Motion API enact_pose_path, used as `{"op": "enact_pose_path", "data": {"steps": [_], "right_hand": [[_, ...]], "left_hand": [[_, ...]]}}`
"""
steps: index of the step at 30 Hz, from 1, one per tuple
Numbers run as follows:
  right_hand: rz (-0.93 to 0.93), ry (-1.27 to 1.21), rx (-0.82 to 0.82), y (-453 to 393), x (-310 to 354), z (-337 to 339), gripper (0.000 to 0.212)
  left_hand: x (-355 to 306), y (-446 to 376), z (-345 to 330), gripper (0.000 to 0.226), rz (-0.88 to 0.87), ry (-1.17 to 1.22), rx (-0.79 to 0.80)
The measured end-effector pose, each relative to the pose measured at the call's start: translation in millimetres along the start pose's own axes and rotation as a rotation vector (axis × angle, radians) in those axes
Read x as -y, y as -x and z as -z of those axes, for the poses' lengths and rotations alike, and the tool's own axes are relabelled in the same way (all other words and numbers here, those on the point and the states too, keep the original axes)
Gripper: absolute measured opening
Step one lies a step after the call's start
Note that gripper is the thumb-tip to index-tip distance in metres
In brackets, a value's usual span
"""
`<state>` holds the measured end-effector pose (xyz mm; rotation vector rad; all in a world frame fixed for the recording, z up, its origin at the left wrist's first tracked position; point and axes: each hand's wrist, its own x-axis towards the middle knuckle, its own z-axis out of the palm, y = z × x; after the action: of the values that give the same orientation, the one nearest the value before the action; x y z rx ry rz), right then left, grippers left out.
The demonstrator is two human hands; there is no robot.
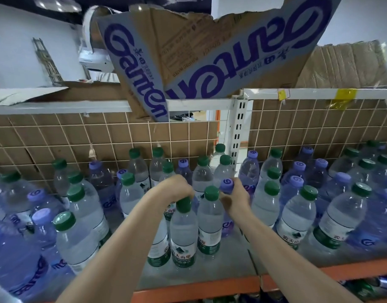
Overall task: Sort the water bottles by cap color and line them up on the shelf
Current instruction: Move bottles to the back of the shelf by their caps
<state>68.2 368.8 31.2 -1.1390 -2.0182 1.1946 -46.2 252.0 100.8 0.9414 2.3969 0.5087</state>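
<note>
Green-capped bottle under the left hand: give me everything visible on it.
The clear plastic water bottle with a dark green screw cap stands upright near the front edge of the grey shelf board. Its white and green label carries a mountain logo. The left hand grips its cap from above. Another green-capped bottle stands close on its right.

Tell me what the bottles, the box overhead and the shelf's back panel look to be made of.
Green-capped bottle: clear thin plastic; contents show through, glossy highlights.
Box: brown corrugated cardboard, matte, with torn ragged edges.
Back panel: white wire grid, probably coated metal, backed by cardboard.
</note>
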Motion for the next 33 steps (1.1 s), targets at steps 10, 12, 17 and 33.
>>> {"op": "enact_pose_path", "data": {"steps": [10, 12, 17, 33], "right_hand": [[-0.046, -0.257, -0.031, 9.4, 2.4, 9.5, 0.015], [0.092, -0.125, -0.079, 12.1, 3.3, 13.8, 0.017], [0.314, -0.229, -0.165, 21.2, 29.4, 25.2, 0.013], [0.529, -0.645, -0.474, 3.1, 95.3, 189.8, 0.009]], "left_hand": [[-3.8, 5.7, 7.4, 0.023, -0.074, -0.154, -0.105], [-1.9, 7.6, 9.9, 0.018, -0.071, -0.062, -0.204], [-19.4, 25.5, 12.5, 0.027, -0.109, -0.032, -0.555], [-171.3, 78.7, 44.4, 0.035, -0.471, 0.187, -1.259]]}}
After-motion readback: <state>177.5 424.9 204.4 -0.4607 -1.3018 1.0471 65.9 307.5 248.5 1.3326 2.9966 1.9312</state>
